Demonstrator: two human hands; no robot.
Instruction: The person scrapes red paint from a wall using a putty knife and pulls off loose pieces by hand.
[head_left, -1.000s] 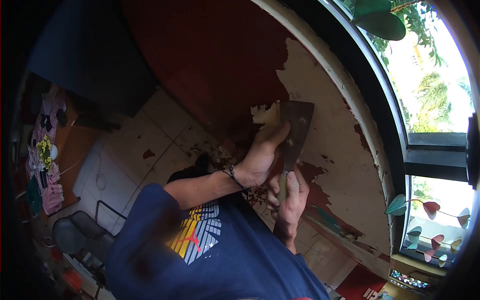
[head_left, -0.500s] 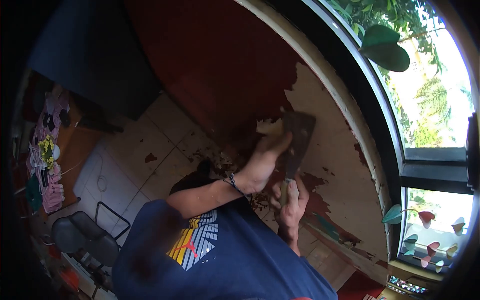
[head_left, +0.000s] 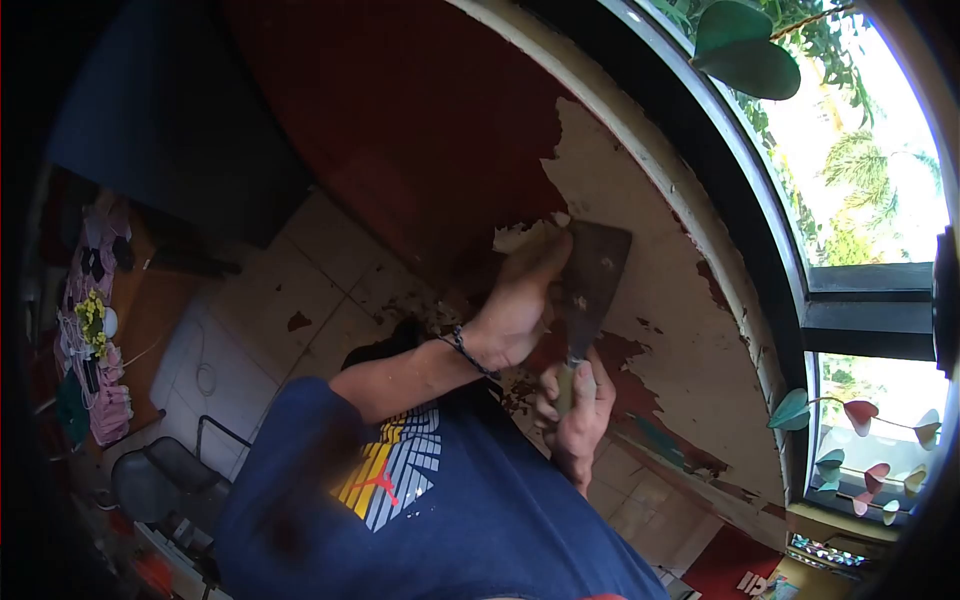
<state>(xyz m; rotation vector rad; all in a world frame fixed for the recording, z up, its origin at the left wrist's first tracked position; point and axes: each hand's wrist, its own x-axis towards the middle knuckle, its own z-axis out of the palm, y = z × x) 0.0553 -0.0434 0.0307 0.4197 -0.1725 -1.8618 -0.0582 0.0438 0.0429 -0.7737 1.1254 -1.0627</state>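
The wall has dark red paint [head_left: 400, 140] on it, with a big pale patch [head_left: 650, 220] by the window [head_left: 860, 200], at the right of the frame. Red bits lie on the tiled floor [head_left: 300, 300], left of the middle (what a mess!). The scraper [head_left: 597, 275] is just right of the middle, over the pale patch. The right hand [head_left: 580, 415] has its grip closed tight round the handle. The left hand [head_left: 515, 315] is up by the blade, but I can't tell if it pinches anything. This looks like the scraping part. A good next push needs the blade flat, its edge under the paint, and fingers clear.
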